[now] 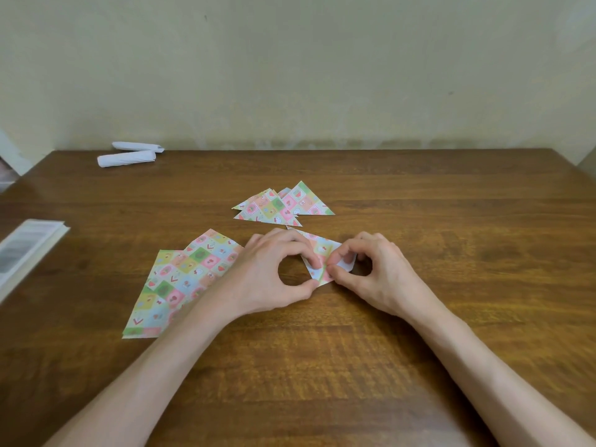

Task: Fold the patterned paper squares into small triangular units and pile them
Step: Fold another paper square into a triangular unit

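Observation:
A partly folded patterned paper [323, 253] lies on the wooden table [354, 350] at the centre. My left hand [274, 272] pinches its left edge between thumb and fingers. My right hand [374, 272] pinches its right side, where a white underside shows. Behind them lies a loose pile of folded patterned triangles [283, 206]. To the left, partly under my left forearm, sits a stack of flat patterned squares [180, 279].
Two rolled white papers [129, 154] lie at the table's far left edge, near the wall. An open book or booklet [22, 253] lies at the left edge of the table. The wall stands right behind the table.

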Tool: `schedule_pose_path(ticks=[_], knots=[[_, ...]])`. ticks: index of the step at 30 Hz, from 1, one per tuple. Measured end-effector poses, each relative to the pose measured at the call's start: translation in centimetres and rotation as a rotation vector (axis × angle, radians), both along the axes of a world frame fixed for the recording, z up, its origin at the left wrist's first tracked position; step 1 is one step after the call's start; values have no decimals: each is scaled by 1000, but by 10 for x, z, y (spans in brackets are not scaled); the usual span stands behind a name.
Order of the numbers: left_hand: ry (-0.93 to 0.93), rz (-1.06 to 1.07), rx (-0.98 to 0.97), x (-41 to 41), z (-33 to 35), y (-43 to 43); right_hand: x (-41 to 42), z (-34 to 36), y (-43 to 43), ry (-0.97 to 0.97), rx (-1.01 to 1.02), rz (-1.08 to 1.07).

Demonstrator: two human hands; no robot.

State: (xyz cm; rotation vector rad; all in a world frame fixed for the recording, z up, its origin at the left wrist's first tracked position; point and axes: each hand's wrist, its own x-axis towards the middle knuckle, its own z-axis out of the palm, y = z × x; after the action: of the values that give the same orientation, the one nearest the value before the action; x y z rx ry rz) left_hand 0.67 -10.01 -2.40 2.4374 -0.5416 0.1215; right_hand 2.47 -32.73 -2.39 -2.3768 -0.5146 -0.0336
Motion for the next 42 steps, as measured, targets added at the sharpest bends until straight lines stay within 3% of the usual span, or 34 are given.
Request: schedule_pose_path(ticks=[42], knots=[[87, 48, -24, 3, -1, -8, -1, -1, -2, -23, -61, 39]])
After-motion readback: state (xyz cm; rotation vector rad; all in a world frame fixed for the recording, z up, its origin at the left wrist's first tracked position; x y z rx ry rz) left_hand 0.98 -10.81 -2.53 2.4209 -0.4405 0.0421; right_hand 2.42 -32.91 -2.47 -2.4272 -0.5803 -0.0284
